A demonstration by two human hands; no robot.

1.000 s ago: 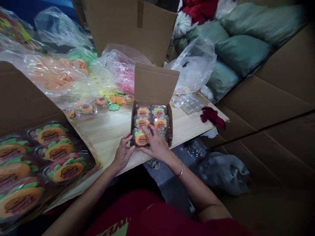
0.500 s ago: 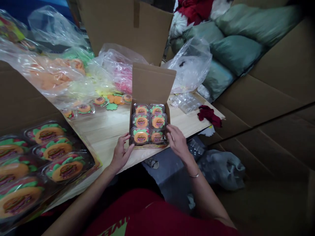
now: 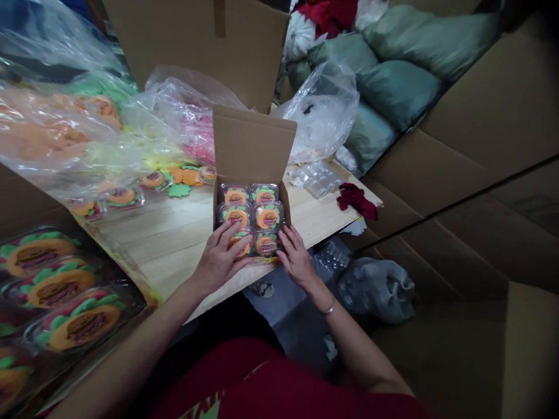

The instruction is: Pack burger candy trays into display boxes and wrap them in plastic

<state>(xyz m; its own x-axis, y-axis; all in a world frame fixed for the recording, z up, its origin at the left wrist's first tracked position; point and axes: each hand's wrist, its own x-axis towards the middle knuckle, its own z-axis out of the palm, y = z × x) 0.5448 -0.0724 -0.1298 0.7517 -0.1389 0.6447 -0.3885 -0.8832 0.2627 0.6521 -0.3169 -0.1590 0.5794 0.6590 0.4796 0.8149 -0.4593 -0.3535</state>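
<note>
In front of me on the table stands an open cardboard display box [image 3: 255, 145], its lid raised at the back. Inside sit several clear plastic packs [image 3: 267, 216], each with a burger-shaped piece in orange, green and red. My left hand [image 3: 219, 256] lies over the front left pack, fingers apart and partly covering it. At the box's front right corner is my right hand [image 3: 296, 254], fingers loosely spread along the side wall. Neither hand grips anything that I can see.
A larger-looking open box of burger packs [image 3: 82, 320] stands close on the left. Behind lie plastic bags of orange foam pieces [image 3: 48, 137] and loose burger packs [image 3: 124, 196]. Clear trays [image 3: 321, 179] and a dark red cloth [image 3: 357, 201] are on the right, cardboard cartons [image 3: 484, 134] beyond.
My left hand has moved from the box's left edge onto the front left pack. My right hand stays at the right side. The whole view has shifted, so things appear further left.
</note>
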